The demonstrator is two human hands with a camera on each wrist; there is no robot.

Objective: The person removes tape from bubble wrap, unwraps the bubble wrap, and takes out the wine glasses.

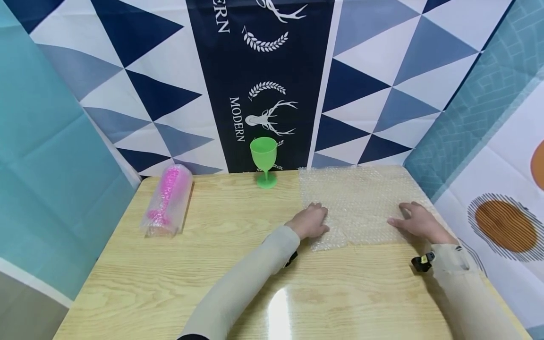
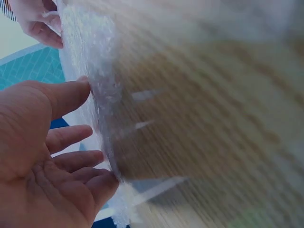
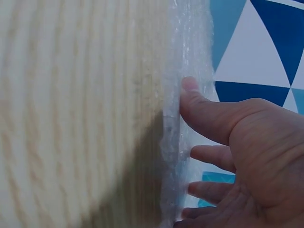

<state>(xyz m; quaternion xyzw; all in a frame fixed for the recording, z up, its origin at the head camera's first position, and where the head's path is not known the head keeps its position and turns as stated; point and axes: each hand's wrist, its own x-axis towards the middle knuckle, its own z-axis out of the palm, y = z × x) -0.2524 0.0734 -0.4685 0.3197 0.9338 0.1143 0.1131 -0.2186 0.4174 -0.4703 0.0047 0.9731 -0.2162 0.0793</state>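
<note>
A clear sheet of bubble wrap (image 1: 361, 203) lies spread on the right part of the wooden table. My left hand (image 1: 310, 221) rests at its left edge, fingers relaxed and fingertips on the sheet. In the left wrist view the thumb and fingers (image 2: 71, 95) stand apart along the wrap's edge. My right hand (image 1: 418, 221) touches the wrap near its right side, thumb and fingers spread, as the right wrist view also shows along the bubble wrap (image 3: 175, 118). A green plastic goblet (image 1: 263, 156) stands upright at the table's back edge, left of the sheet.
At the back left of the wooden table (image 1: 170, 283) lies a pink object wrapped in bubble wrap (image 1: 167, 200). A patterned cloth backdrop (image 1: 161, 71) rises behind the table, with more hangings at both sides.
</note>
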